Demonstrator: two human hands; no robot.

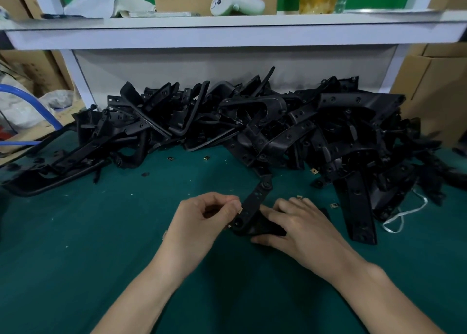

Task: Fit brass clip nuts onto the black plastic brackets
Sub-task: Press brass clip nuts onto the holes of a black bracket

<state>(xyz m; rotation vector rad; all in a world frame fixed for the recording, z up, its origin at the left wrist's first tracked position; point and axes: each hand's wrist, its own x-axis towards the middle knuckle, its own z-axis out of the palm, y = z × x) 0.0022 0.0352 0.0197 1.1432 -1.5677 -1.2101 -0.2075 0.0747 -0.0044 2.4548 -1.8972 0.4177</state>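
A black bracket at lower centre on the green tabletop, left hand grip pinching a brass clip nut at its edge, right hand grip clasped over its base, bracket pile across mid-frame, loose nuts scattered.

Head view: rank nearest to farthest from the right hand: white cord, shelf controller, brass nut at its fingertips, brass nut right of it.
1. Brass nut, at the fingertips of the right hand.
2. Second brass nut, on the mat just right.
3. White cord, farther right beside the bracket pile.
4. White controller, up on the shelf.
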